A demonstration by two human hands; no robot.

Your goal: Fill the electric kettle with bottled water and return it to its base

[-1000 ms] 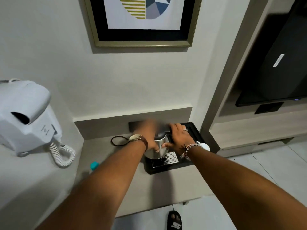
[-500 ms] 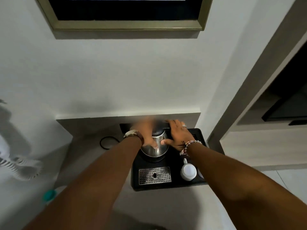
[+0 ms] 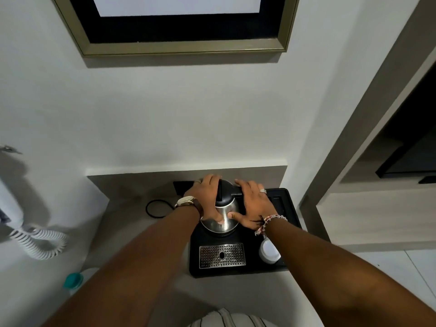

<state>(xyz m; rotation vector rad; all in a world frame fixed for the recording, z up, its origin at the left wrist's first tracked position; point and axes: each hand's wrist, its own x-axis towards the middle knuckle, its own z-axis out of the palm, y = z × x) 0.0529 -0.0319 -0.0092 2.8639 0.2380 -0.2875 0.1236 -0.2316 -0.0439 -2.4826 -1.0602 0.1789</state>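
Note:
A steel electric kettle (image 3: 224, 214) with a black lid stands at the back of a black tray (image 3: 292, 218) on the grey counter. My left hand (image 3: 205, 199) wraps the kettle's left side, thumb on the steel body. My right hand (image 3: 252, 204) clasps its right side over the black handle, thumb touching the body. A water bottle with a teal cap (image 3: 73, 280) stands at the counter's near left, mostly hidden behind my left forearm. The kettle's base is hidden under the kettle.
A perforated steel drip grate (image 3: 221, 255) and an upturned white cup (image 3: 269, 251) sit on the tray's front. A black cable loop (image 3: 157, 208) lies left of the tray. A wall hair dryer with coiled cord (image 3: 35, 241) hangs left. A framed picture (image 3: 184, 46) hangs above.
The camera has come closer and tilted down over the tray. Both hands stay around the kettle, the left one settling lower on its side.

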